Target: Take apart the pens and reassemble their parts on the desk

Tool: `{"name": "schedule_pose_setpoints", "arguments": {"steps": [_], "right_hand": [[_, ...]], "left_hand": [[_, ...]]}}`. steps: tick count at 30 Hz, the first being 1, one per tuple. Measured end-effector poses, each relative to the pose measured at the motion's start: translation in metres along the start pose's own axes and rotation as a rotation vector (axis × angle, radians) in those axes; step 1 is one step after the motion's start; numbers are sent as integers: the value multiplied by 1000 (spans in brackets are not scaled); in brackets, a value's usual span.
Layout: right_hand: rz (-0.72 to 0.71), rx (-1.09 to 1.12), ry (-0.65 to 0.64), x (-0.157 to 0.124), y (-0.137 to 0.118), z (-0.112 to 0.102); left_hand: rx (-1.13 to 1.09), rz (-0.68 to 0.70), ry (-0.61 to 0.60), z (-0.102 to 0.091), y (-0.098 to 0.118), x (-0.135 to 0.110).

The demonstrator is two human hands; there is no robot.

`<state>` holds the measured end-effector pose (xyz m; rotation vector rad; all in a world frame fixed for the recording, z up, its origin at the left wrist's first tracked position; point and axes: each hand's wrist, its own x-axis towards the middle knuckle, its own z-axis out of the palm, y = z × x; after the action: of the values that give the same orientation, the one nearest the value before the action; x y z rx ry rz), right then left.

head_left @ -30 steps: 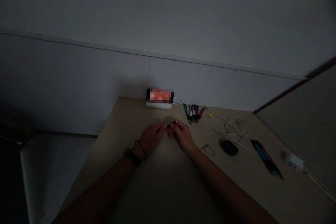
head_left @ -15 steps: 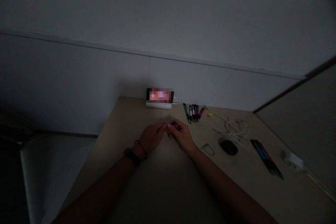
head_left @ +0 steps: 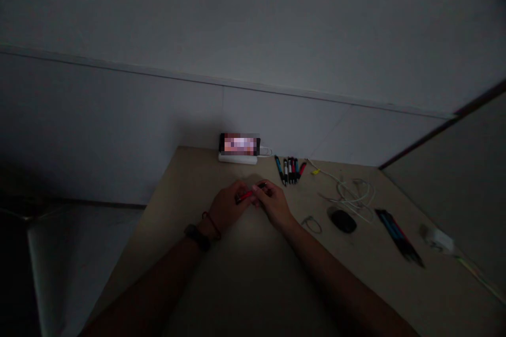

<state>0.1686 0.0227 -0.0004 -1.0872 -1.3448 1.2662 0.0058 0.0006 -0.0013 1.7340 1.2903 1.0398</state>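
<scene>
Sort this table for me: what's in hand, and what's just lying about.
In hand: red and black pen, gripped by left hand and right hand.

Lying about: row of pens, phone, white cable, black mouse, pen bundle, white charger.

We seem to be in a dim office or study corner. A light wooden table [head_left: 245,268] sits pushed against plain pale walls. On it we see a row of pens [head_left: 290,169], a phone [head_left: 240,144] propped on a white base, tangled white cables [head_left: 353,195] and a computer mouse [head_left: 343,220].
</scene>
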Motion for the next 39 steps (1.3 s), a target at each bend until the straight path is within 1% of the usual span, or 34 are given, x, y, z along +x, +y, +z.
{"name": "schedule_pose_setpoints", "arguments": {"steps": [4,8,13,18,21,26,29,34,39], "right_hand": [[-7,-18,-2,0,0,-1],[1,22,-18,1,1,-1],[-6,33,-38,0,0,-1],[-6,74,-48,0,3,-3],[-5,105,-41,0,5,-3],[24,120,-28,2,6,-3],[35,109,-31,2,6,-3],[23,119,-67,2,5,-3],[24,104,-70,2,3,-3]], "left_hand": [[22,2,-2,-2,3,-1],[34,34,-35,-3,7,-2],[83,22,-22,-5,10,-3],[102,7,-28,-4,8,-2],[84,21,-40,-2,6,-2],[8,9,6,1,1,-2],[9,31,-6,1,-1,-1],[55,44,-35,-2,3,-1],[86,31,-40,-3,7,-2]]}}
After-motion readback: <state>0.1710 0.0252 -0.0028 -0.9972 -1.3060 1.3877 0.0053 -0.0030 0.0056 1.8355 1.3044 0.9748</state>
